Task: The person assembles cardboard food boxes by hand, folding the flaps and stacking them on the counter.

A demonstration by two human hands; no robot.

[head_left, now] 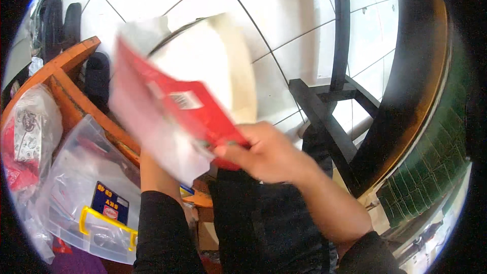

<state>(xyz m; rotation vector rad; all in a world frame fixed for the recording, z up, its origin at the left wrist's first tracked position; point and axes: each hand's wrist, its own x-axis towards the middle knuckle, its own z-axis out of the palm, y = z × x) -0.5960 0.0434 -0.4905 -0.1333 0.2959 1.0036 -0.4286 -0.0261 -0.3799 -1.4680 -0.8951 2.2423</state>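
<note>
My right hand (266,152) is closed on the lower right corner of a red plastic packet (203,106), with the thumb on top. The packet is tilted and smeared by motion. It carries a small white label, and a pale, see-through sheet (147,122) runs along its left side. My left forearm (154,177) reaches up beneath the packet's lower left side, which hides my left hand and its fingers. Beyond the packet is a rounded white and cream thing (203,50) whose kind I cannot make out.
A clear plastic box (71,187) with yellow latches stands at the left, beside a plastic-wrapped package (30,137). An orange wooden frame (76,86) curves behind them. Black sandals (96,76) lie on the tiled floor (284,15). Black legs of furniture (324,122) stand right.
</note>
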